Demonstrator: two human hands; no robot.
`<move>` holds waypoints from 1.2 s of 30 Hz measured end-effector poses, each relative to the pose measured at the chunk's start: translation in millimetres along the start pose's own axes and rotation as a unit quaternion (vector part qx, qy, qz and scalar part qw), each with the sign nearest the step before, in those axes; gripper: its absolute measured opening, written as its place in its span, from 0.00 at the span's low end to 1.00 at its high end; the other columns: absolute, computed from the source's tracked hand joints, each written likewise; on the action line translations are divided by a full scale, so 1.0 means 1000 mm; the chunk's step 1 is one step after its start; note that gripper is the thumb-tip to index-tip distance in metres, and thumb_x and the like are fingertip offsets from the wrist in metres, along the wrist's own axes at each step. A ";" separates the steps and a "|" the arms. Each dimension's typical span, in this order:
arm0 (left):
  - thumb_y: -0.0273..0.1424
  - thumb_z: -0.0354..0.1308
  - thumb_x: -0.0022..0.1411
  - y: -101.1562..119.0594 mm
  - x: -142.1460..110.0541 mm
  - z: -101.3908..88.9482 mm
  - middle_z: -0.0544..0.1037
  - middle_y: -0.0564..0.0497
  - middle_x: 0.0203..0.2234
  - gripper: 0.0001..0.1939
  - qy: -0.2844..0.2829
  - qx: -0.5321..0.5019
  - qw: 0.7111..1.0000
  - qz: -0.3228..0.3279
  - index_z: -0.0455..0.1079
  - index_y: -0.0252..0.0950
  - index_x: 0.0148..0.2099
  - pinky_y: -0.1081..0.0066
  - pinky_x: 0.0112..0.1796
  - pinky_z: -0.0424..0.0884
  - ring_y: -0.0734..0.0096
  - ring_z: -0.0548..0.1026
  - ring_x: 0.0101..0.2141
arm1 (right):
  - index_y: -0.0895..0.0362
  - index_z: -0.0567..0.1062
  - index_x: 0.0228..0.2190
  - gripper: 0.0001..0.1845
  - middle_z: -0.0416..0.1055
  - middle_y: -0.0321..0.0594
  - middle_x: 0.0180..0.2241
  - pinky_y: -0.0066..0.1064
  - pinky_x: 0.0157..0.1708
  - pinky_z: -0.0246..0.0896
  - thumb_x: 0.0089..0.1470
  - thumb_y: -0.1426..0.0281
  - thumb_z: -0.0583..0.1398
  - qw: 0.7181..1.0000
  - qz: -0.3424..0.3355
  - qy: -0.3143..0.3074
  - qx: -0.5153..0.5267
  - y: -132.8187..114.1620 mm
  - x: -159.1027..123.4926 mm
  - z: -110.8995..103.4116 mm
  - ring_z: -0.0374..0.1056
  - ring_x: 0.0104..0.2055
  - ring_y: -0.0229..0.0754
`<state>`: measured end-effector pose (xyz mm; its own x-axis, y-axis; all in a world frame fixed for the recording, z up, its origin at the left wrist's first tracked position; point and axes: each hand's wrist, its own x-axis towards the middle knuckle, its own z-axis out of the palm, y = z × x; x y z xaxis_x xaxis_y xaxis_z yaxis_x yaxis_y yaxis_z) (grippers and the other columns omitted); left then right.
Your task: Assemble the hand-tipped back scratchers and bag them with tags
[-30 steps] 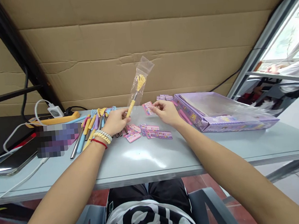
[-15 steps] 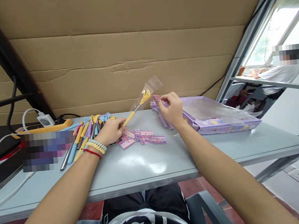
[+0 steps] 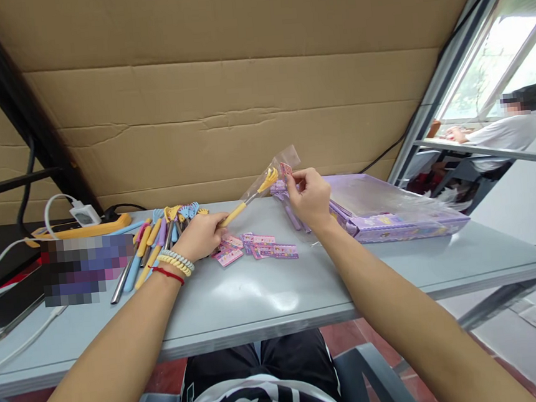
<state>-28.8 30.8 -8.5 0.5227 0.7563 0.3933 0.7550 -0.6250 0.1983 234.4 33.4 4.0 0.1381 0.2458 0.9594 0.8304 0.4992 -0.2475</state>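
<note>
The left hand [image 3: 201, 235] is gripping the yellow handle of a small back scratcher [image 3: 249, 196] low over the grey table [image 3: 267, 295], tilting it up and to the right so that its yellow claw head is sitting inside a clear plastic sleeve [image 3: 279, 162]. The right hand [image 3: 312, 197] is pinching a small pink card [image 3: 286, 169] between thumb and fingertips, holding it right at the open mouth of the sleeve, just beside the claw head. Beaded bracelets and a red cord [image 3: 174, 265] are circling the left wrist. Just in front of the left hand a scatter of pink and purple cards [image 3: 263, 248] is lying flat on the table. To the left of that hand a bundle of unwrapped back scratchers [image 3: 152, 242] in yellow, blue and pink is lying fanned out. Behind the right hand a flat purple box [image 3: 391, 215] is resting on the table. Farther left a white charger [image 3: 84, 214] is sitting in a yellow power strip [image 3: 80, 230], and a wall of cardboard [image 3: 239, 91] is standing behind the table.
</note>
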 end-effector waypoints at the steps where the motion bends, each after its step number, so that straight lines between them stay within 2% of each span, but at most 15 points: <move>1: 0.27 0.49 0.58 0.000 0.000 0.000 0.77 0.47 0.28 0.19 -0.001 0.000 1.000 0.000 0.74 0.32 0.49 0.68 0.34 0.65 0.62 0.73 0.30 | 0.58 0.67 0.27 0.12 0.66 0.38 0.25 0.29 0.28 0.54 0.59 0.64 0.55 1.000 -0.017 0.010 -0.011 0.002 0.000 0.000 0.59 0.25 0.35; 5: 0.26 0.49 0.58 0.002 -0.001 -0.001 0.78 0.47 0.28 0.20 -0.004 -0.002 1.000 0.008 0.74 0.32 0.50 0.68 0.34 0.64 0.62 0.73 0.30 | 0.57 0.64 0.28 0.08 0.64 0.39 0.27 0.29 0.29 0.53 0.59 0.68 0.53 0.995 -0.074 0.053 -0.044 0.007 0.001 0.001 0.61 0.29 0.37; 8: 0.26 0.50 0.57 0.003 -0.002 0.000 0.78 0.48 0.28 0.19 -0.009 -0.007 1.000 0.017 0.75 0.33 0.49 0.68 0.33 0.64 0.63 0.73 0.29 | 0.56 0.62 0.30 0.07 0.64 0.40 0.30 0.30 0.30 0.54 0.60 0.69 0.52 0.994 -0.083 0.061 -0.044 0.009 0.002 0.000 0.61 0.31 0.38; 13: 0.23 0.49 0.58 0.005 -0.002 0.001 0.79 0.48 0.29 0.20 -0.018 -0.003 1.000 0.022 0.74 0.32 0.51 0.70 0.34 0.65 0.64 0.74 0.30 | 0.56 0.61 0.29 0.07 0.66 0.44 0.34 0.31 0.31 0.57 0.59 0.67 0.52 0.994 -0.042 0.085 -0.050 0.011 0.005 0.000 0.64 0.37 0.41; 18: 0.22 0.49 0.58 0.008 -0.002 -0.002 0.78 0.47 0.29 0.21 -0.021 0.000 1.000 0.022 0.74 0.30 0.51 0.69 0.34 0.65 0.64 0.74 0.30 | 0.56 0.60 0.32 0.08 0.71 0.46 0.40 0.31 0.32 0.60 0.61 0.65 0.52 0.997 0.027 0.075 -0.007 0.013 0.007 -0.001 0.67 0.34 0.39; 22: 0.22 0.50 0.57 0.008 -0.002 -0.004 0.78 0.46 0.29 0.19 -0.028 0.001 1.000 0.014 0.75 0.30 0.49 0.69 0.33 0.64 0.62 0.74 0.31 | 0.55 0.58 0.33 0.09 0.72 0.43 0.33 0.31 0.28 0.59 0.61 0.63 0.51 0.995 0.086 0.049 0.004 0.014 0.009 -0.004 0.70 0.30 0.41; 25: 0.22 0.50 0.57 0.007 -0.002 -0.003 0.79 0.46 0.30 0.20 -0.027 -0.004 1.000 0.015 0.75 0.30 0.49 0.68 0.33 0.64 0.62 0.74 0.31 | 0.54 0.58 0.32 0.09 0.68 0.37 0.26 0.29 0.24 0.57 0.60 0.63 0.52 0.993 0.114 0.033 0.019 0.016 0.010 -0.005 0.69 0.24 0.41; 28: 0.22 0.50 0.57 0.006 -0.001 -0.003 0.79 0.47 0.31 0.21 -0.029 -0.016 0.999 0.015 0.74 0.31 0.50 0.69 0.34 0.64 0.63 0.74 0.32 | 0.54 0.57 0.33 0.08 0.66 0.35 0.24 0.28 0.24 0.58 0.59 0.64 0.52 0.990 0.128 0.035 0.044 0.016 0.011 -0.005 0.69 0.24 0.40; 31: 0.23 0.50 0.57 0.006 -0.002 -0.003 0.78 0.47 0.30 0.19 -0.038 -0.023 0.999 0.008 0.75 0.31 0.49 0.69 0.33 0.64 0.63 0.73 0.31 | 0.54 0.58 0.32 0.08 0.65 0.34 0.24 0.28 0.24 0.57 0.59 0.64 0.52 0.990 0.122 0.051 0.040 0.016 0.012 -0.007 0.68 0.24 0.39; 36: 0.24 0.50 0.57 0.007 -0.002 -0.005 0.77 0.47 0.27 0.19 -0.050 -0.023 0.998 -0.003 0.74 0.30 0.49 0.69 0.32 0.64 0.64 0.73 0.29 | 0.55 0.60 0.32 0.07 0.62 0.34 0.22 0.28 0.25 0.53 0.59 0.65 0.52 0.993 0.077 0.091 -0.026 0.019 0.016 -0.012 0.63 0.22 0.38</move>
<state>-26.4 24.0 -3.6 0.5562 0.7746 0.3011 0.7406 -0.6264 0.2432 259.2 37.0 16.4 0.3568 0.1596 0.9205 0.8179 0.4227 -0.3903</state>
